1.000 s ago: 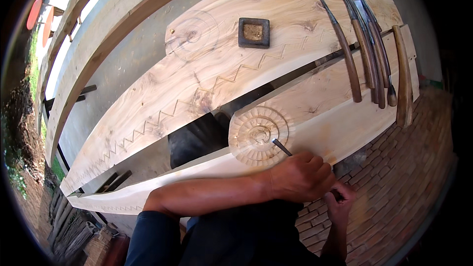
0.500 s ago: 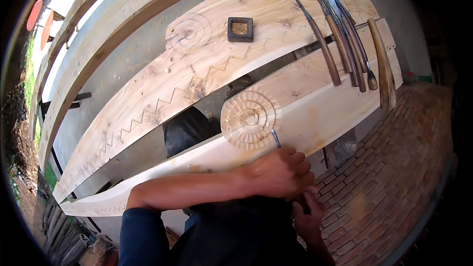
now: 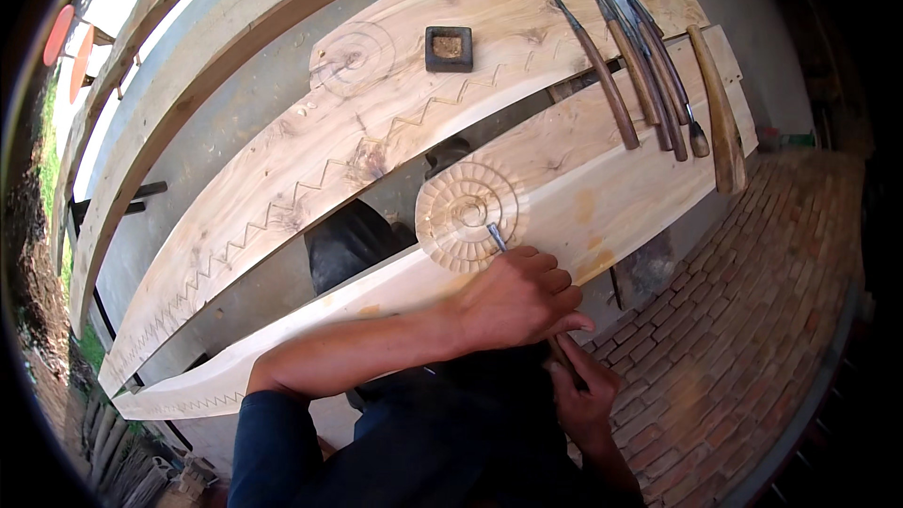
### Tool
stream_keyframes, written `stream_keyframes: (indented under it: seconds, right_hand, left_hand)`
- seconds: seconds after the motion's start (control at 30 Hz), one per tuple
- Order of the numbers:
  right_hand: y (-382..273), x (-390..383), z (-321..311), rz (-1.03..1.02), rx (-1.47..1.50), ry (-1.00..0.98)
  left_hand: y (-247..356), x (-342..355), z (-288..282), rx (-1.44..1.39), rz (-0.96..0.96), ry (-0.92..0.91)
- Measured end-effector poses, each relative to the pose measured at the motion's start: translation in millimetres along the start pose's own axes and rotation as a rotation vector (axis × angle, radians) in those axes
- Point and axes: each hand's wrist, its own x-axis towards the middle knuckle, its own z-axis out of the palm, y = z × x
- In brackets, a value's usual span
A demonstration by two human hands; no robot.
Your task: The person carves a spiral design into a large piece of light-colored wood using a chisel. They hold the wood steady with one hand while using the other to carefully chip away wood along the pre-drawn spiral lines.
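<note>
My left hand (image 3: 523, 296) is closed around the shaft of a wood-carving chisel (image 3: 497, 237). Below it, my right hand (image 3: 581, 389) grips the chisel's wooden handle, most of which the hands hide. The blade's tip lies at the lower right of a carved round rosette (image 3: 467, 216), whose rings and petal-like cuts stand out in the pale wooden plank (image 3: 611, 193). Whether the edge touches the wood I cannot tell.
Several wood-handled chisels (image 3: 649, 61) lie at the upper right beside a wooden club (image 3: 720, 113). A small dark square box (image 3: 449, 49) sits on the farther plank (image 3: 282, 174), marked with zigzags. Curved beams (image 3: 188, 85) stand left; brick paving (image 3: 696, 348) lies right.
Both hands have moved the chisel up and left, bringing its tip from the rosette's outer edge in onto its rings. The whole view has shifted slightly.
</note>
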Motion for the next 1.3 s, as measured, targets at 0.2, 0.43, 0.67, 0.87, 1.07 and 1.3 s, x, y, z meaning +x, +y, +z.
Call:
stream_keyframes:
  seconds: [0.2,0.43,0.67,0.87,1.07,1.3]
  right_hand:
    - [-9.7,-3.1,-33.8,-0.029,-0.023,-0.073]
    - [4.9,-0.4,-14.6,-0.053,-0.039,0.023]
    - [-5.6,3.2,-22.7,-0.072,-0.098,0.002]
    - [-1.3,-2.2,-20.8,-0.11,-0.114,0.049]
    - [-0.1,7.2,-21.0,-0.031,-0.069,0.01]
    - [6.9,10.0,-24.7,-0.052,-0.037,0.009]
  left_hand:
    - [10.3,-12.2,3.7,-0.056,0.144,-0.175]
    - [-0.1,-2.3,-3.2,-0.04,0.076,-0.062]
    - [-1.6,-0.8,1.6,-0.143,0.091,-0.119]
    - [0.1,1.1,-0.8,-0.094,0.117,-0.119]
    - [-1.8,-2.5,0.7,-0.1,0.06,-0.136]
    - [-1.2,-1.6,2.4,-0.094,0.035,-0.157]
